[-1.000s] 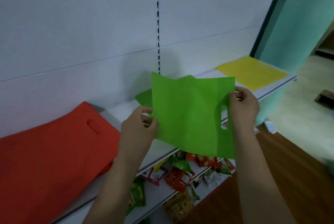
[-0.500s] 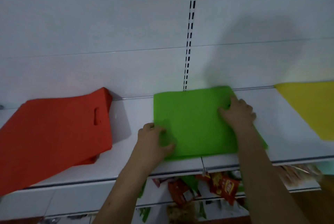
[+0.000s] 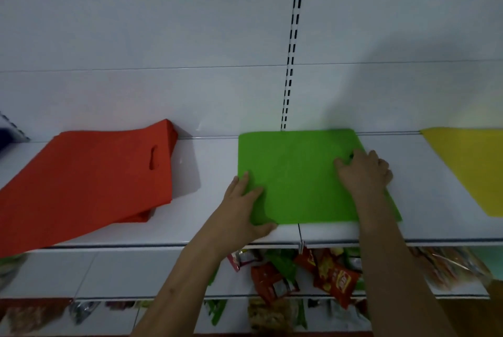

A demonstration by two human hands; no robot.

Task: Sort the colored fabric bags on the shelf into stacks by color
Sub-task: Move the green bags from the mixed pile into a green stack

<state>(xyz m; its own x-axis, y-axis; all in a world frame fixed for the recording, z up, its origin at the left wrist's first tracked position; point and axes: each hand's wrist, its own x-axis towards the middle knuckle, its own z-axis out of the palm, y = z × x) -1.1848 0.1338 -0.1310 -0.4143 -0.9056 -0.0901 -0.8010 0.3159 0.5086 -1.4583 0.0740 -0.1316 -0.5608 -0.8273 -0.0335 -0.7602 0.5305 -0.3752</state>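
Hands lay flat on the green bag (image 3: 294, 176), which rested on the shelf (image 3: 209, 217) between the red bags (image 3: 89, 187) and the yellow bag (image 3: 468, 168). The left hand (image 3: 242, 208) pressed its near left corner with straight fingers, thumb on the shelf; the right hand (image 3: 364, 170) rested loosely on its right side, gripping nothing. Squaring it seemed best done by light palm pressure. Bare shelf lay on both sides, but its near edge sat close to the shelf lip.
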